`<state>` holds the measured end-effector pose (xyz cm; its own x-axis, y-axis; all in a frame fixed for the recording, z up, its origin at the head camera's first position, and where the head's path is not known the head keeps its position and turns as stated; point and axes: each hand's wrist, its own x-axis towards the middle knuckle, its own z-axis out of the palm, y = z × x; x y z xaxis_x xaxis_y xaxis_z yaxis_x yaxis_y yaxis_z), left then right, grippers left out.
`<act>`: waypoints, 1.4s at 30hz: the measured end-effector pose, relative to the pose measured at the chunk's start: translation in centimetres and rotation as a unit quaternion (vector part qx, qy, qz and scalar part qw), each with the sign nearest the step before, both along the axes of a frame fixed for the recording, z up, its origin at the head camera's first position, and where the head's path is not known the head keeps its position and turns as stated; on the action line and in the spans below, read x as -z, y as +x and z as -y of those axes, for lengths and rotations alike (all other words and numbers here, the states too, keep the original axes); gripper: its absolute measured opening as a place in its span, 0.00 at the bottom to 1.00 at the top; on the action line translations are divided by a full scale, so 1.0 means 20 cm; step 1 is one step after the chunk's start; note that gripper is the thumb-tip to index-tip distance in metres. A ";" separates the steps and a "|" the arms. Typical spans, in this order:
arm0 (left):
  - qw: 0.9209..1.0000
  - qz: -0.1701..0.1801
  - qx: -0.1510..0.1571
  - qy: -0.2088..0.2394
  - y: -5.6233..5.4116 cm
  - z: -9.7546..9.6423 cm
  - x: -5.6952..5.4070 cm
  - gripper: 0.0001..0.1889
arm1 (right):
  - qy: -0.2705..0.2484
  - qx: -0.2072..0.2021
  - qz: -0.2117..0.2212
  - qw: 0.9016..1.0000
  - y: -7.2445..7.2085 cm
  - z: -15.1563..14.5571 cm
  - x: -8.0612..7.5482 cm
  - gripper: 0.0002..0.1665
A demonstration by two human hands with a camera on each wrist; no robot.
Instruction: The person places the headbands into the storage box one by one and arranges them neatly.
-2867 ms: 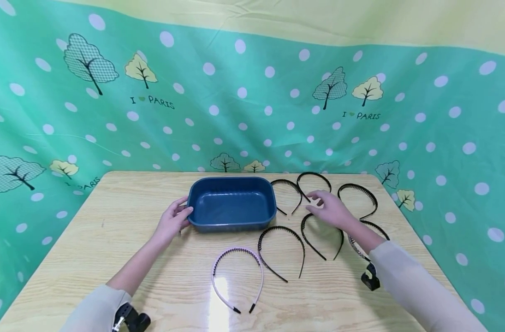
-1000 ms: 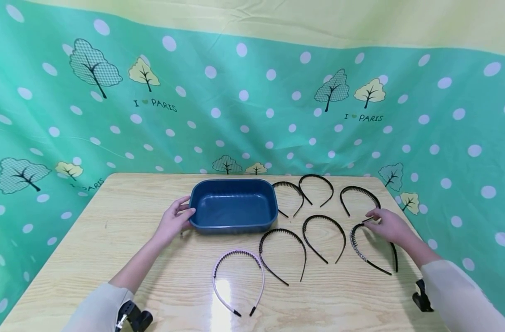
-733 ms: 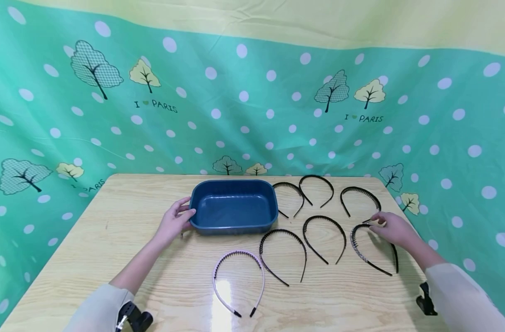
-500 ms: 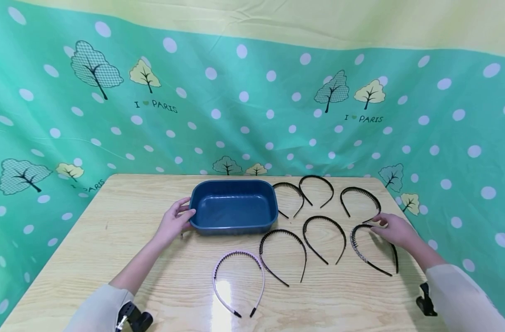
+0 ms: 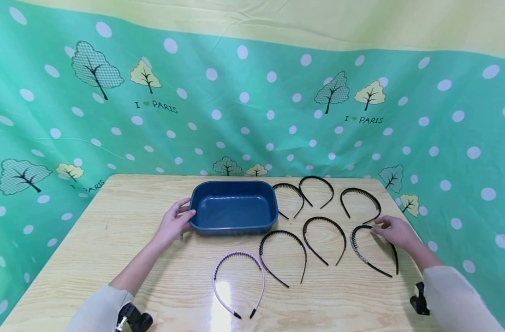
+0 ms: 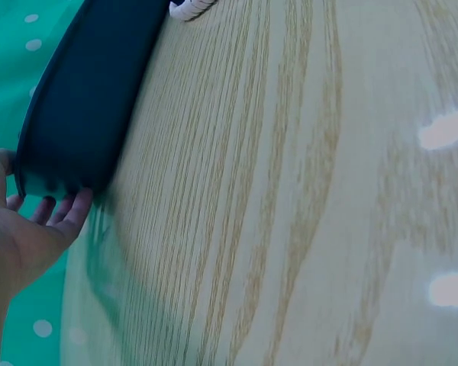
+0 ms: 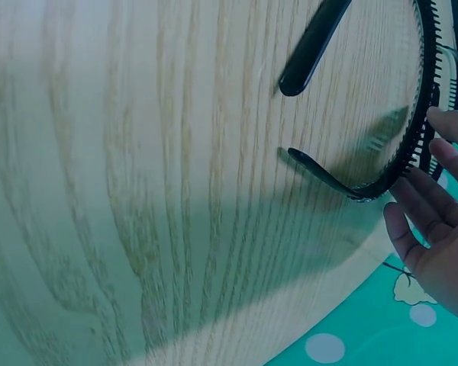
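Observation:
My left hand (image 5: pixel 174 222) holds the left end of a deep blue plastic bin (image 5: pixel 234 230), thumb at the rim and fingers along the outer wall. In the left wrist view the fingertips press against the bin's end (image 6: pixel 49 179). On the far right, my right hand (image 5: pixel 395 233) is at the top of a black headband with a silvery patterned side (image 5: pixel 359 251). Its fingers are loosely bent and spread in the right wrist view, close to the toothed band (image 7: pixel 421 126); whether they touch it is hard to tell. No items show inside the bin.
Several black toothed headbands lie right of the bin, among them one at the back right (image 5: pixel 360 190), one in the middle (image 5: pixel 324 219) and one nearer (image 5: pixel 282 232). A lilac headband (image 5: pixel 238 252) lies in front on the wooden table (image 5: pixel 123 221). A dotted curtain (image 5: pixel 252 129) surrounds the table.
My right hand has moved from among the middle headbands to the silvery-sided one at far right, then drawn back slightly, uncovering the back-right headband's end. My left hand stays on the bin.

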<state>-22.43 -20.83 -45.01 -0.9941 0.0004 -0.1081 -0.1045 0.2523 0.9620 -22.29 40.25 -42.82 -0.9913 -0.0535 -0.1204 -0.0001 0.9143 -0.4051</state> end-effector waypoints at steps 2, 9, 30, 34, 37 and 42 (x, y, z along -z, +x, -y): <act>1.000 0.000 -0.001 0.001 0.00 0.00 0.00 0.29 | -0.014 0.006 0.007 1.000 0.00 0.00 0.01 0.29; 1.000 0.000 -0.001 0.004 0.00 0.01 0.00 0.29 | -0.051 0.023 0.020 0.998 0.00 0.00 0.03 0.27; 1.000 -0.002 -0.001 0.009 -0.01 0.01 0.00 0.29 | -0.068 0.055 -0.010 0.996 -0.03 -0.03 0.10 0.23; 1.000 -0.005 0.002 0.011 -0.01 0.01 0.01 0.29 | -0.073 0.060 -0.010 0.995 -0.02 -0.02 0.11 0.24; 1.000 -0.006 0.002 0.010 0.00 0.01 0.01 0.29 | -0.077 0.064 -0.012 0.995 -0.01 -0.02 0.11 0.23; 1.000 -0.006 -0.001 0.008 0.00 0.01 0.02 0.29 | -0.075 0.075 -0.016 0.994 0.00 -0.02 0.13 0.21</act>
<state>-22.41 -20.98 -45.37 -0.9953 0.0001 -0.0964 -0.0936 0.2367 0.9671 -22.33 40.64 -45.42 -0.9927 0.0799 -0.0900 0.1160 0.8345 -0.5386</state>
